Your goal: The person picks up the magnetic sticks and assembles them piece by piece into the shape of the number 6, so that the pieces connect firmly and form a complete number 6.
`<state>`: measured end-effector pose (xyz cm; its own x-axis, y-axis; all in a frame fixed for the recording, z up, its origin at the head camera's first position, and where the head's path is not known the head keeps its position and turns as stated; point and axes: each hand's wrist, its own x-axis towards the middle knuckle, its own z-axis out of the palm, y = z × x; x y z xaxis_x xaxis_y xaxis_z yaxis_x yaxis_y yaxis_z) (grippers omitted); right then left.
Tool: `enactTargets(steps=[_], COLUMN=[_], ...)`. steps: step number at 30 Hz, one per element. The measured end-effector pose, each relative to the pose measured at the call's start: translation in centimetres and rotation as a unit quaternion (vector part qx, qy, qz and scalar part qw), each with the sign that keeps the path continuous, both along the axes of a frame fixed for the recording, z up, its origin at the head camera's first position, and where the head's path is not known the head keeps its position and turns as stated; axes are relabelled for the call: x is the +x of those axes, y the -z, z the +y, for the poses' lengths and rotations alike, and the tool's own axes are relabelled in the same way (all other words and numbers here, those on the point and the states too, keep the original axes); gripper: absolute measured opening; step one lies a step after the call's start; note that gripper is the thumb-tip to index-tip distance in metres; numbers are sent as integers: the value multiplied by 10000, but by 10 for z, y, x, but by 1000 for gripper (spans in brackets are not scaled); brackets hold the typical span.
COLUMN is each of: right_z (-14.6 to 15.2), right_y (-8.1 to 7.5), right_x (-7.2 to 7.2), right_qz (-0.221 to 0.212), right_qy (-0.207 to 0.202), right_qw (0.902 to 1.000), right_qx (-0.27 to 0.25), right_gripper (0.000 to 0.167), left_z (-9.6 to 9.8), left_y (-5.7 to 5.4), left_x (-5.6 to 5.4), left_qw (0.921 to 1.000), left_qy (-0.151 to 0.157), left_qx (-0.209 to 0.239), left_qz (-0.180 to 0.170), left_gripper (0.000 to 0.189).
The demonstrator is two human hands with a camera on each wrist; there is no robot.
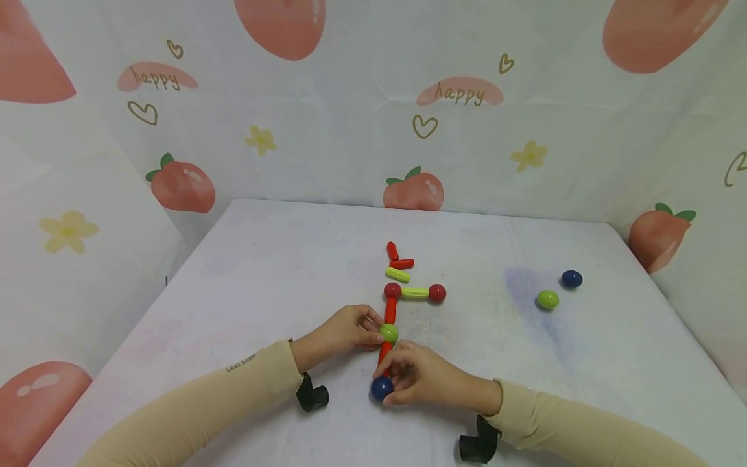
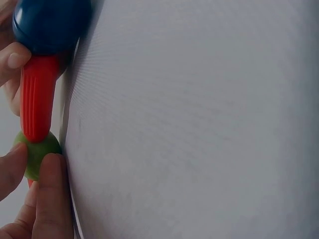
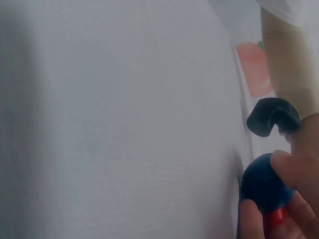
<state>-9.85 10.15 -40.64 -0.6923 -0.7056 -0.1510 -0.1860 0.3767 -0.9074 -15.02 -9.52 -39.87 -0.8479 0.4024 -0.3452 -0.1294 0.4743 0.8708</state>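
Observation:
A chain of toy balls and rods lies on the table. My left hand pinches the green ball in its middle between thumb and fingers. My right hand grips the dark blue ball at the near end. A red rod joins the blue ball to the green one, as the left wrist view shows. Beyond the green ball, another red rod runs to a red ball. From there a yellow-green rod leads right to a second red ball.
Past the chain lie a loose yellow-green rod and two red rods, one upright in view and one sideways. Towards the right of the white table sit a loose green ball and a blue ball.

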Motion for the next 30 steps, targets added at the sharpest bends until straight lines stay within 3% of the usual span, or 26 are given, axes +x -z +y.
enactTargets(steps=[15,22,30], right_z=[0,0,0], right_y=[-2,-1,0], right_x=[-1,-1,-2], right_qz=[-116,-113,-125], right_qy=[-9,-35,-51], right_qw=[9999,9999,9999], right_qx=[49,37,57], right_gripper=[30,30,30], left_z=[0,-1,-1], left_y=[0,-1,-1], left_x=[0,1,3], left_qw=[10000,9999,9996], left_qy=[9,-17,103], left_qx=[32,-85,163], left_qz=[-26,136,193], left_gripper=[26,29,27])
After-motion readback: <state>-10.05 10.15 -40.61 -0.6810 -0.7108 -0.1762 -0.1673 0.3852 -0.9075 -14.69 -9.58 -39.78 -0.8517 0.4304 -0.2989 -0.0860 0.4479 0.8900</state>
